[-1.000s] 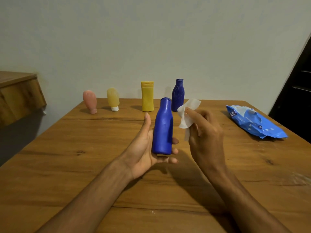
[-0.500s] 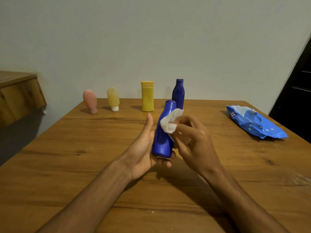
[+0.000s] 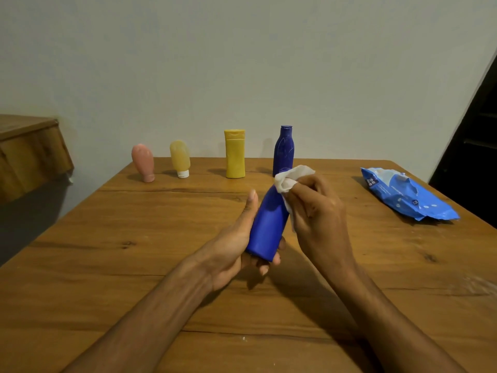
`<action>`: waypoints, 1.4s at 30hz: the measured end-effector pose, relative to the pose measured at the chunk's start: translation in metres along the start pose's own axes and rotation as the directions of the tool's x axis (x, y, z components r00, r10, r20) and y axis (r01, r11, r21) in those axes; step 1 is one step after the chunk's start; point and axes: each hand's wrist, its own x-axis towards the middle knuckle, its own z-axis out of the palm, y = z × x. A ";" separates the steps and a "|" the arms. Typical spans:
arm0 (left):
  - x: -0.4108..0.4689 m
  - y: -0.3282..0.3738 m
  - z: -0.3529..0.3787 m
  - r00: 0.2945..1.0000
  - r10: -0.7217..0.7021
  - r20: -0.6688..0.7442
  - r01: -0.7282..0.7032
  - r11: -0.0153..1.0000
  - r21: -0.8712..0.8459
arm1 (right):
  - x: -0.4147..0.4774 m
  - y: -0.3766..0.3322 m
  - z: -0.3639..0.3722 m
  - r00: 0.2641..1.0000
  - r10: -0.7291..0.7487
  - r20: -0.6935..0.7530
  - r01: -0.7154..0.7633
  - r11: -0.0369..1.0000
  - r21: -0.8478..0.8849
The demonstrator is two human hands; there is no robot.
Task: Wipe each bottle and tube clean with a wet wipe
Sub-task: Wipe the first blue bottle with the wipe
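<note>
Head view, the only one. Cradled in the left grip point(image 3: 236, 246): the blue bottle point(image 3: 269, 224), tilted with its neck away and to the right, held up off the surface point(image 3: 134, 251) near its middle. Thumb straight along one side, fingers curled under the base. Clenched in the right grip point(image 3: 317, 211): a bunched white wet wipe point(image 3: 289, 177), pressed over the neck and shoulder of the bottle. Cap hidden beneath the wipe.

Judged early in the task. Wiping under way on this one bottle, upper part in hand, lower body probably left to do. Waiting in a row along the far edge, upright and apart from one another: a dark blue bottle point(image 3: 283, 152), a yellow bottle point(image 3: 235, 157), a pale yellow tube point(image 3: 180, 160) on its white cap, a pink tube point(image 3: 142, 161) on its cap. Wiped already or not: impossible to tell from here.

Open wood on every side of the two grips, widest toward the near edge and the left. Wipes pack point(image 3: 403, 195) lying at the far right, close to that edge, well apart from the work. Row set close to the wall-side edge, so likely some care needed in reaching, to avoid tipping one off the back or into a neighbour. Dark blue bottle just behind the wipe in this view. Wooden furniture point(image 3: 29, 152) off to the left, beyond the surface.
</note>
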 end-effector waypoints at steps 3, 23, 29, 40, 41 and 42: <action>0.000 0.000 0.002 1.000 0.030 0.003 -0.030 0.994 -0.104 | -0.003 -0.005 0.001 0.995 -0.044 0.092 0.040 0.998 0.042; -0.005 0.023 -0.003 0.959 0.000 -0.283 -0.140 0.869 -0.475 | -0.009 -0.005 -0.001 1.000 0.012 -0.003 -0.012 0.988 0.152; -0.006 0.025 0.001 0.944 -0.021 -0.330 -0.143 0.875 -0.463 | -0.012 -0.017 -0.001 0.987 -0.141 -0.079 0.146 0.988 0.058; -0.003 0.023 -0.004 0.936 -0.089 -0.342 -0.124 0.823 -0.555 | -0.017 -0.017 0.005 0.982 -0.191 0.003 0.191 0.981 0.024; -0.004 0.023 -0.003 0.942 -0.086 -0.325 -0.124 0.810 -0.574 | -0.017 -0.018 0.005 0.980 -0.201 0.011 0.200 0.980 0.015; -0.004 0.023 -0.001 0.946 -0.088 -0.311 -0.123 0.793 -0.597 | -0.018 -0.017 0.006 0.979 -0.206 0.011 0.206 0.979 -0.002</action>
